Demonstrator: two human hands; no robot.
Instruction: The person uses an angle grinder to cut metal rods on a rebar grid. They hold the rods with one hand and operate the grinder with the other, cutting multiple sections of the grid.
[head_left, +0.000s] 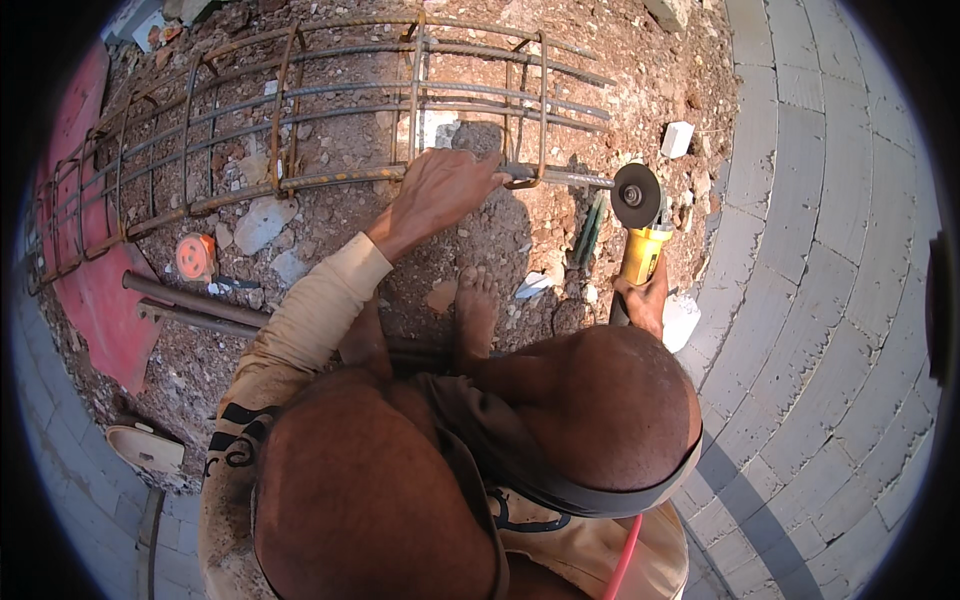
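My left hand (445,195) is closed around the nearest bar of a long rebar cage (340,179), close to the cage's right end. My right hand (645,300) grips a yellow angle grinder (642,256) by its body, partly hidden behind my knee. The grinder's dark cutting disc (636,196) stands at the right tip of the bar that my left hand holds; whether it touches the steel I cannot tell. Rusty square stirrups (543,110) tie the cage's several long bars together.
Grey block walls rise at the right (790,250) and lower left. On the rubble-strewn soil lie an orange tape measure (196,257), metal pipes (195,305), a red sheet (110,300) and a white block (677,139). A red cord (625,560) runs beside my leg.
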